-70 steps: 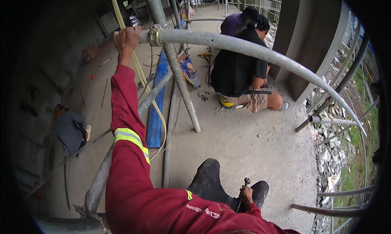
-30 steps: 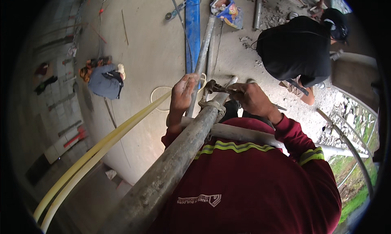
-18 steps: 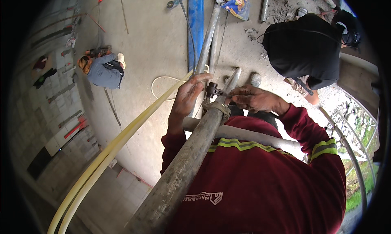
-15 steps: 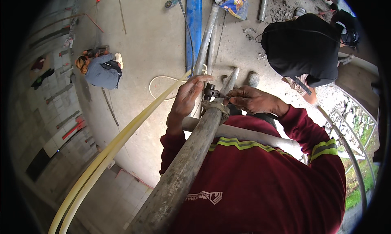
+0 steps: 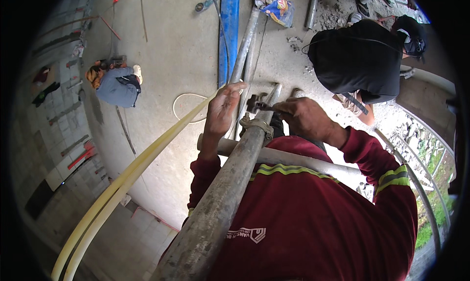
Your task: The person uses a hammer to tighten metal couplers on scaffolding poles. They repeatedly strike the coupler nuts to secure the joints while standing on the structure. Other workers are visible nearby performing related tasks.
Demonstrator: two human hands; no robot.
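Note:
A dark ratchet wrench [image 5: 254, 105] with a socket head is in my right hand [image 5: 312, 118], its fingers closed around the handle. The head is just beyond a metal scaffold coupler [image 5: 264, 126], whose bolt shows at its left side. The coupler clasps a thick grey steel pipe [image 5: 215, 202] that runs from near me toward the far side. Left of the coupler, my left hand [image 5: 223, 107] is raised with fingers stretched out and nothing held, beside the yellow hoses [image 5: 132, 171]. A second grey pipe [image 5: 313, 162] crosses below the first, in front of my maroon sleeves.
Down on the concrete floor, a person in grey [image 5: 117, 88] crouches at the left. Another in black [image 5: 355, 58] bends over at the right. A blue plank [image 5: 228, 31], a blue bag [image 5: 280, 9] and more pipes [image 5: 312, 9] lie at the far side. Railings [image 5: 423, 198] curve at right.
The wrench head has come away from the coupler's bolt, and my right hand has turned and shifted slightly toward me. My left hand stays open near the pipe. The view has shifted slightly.

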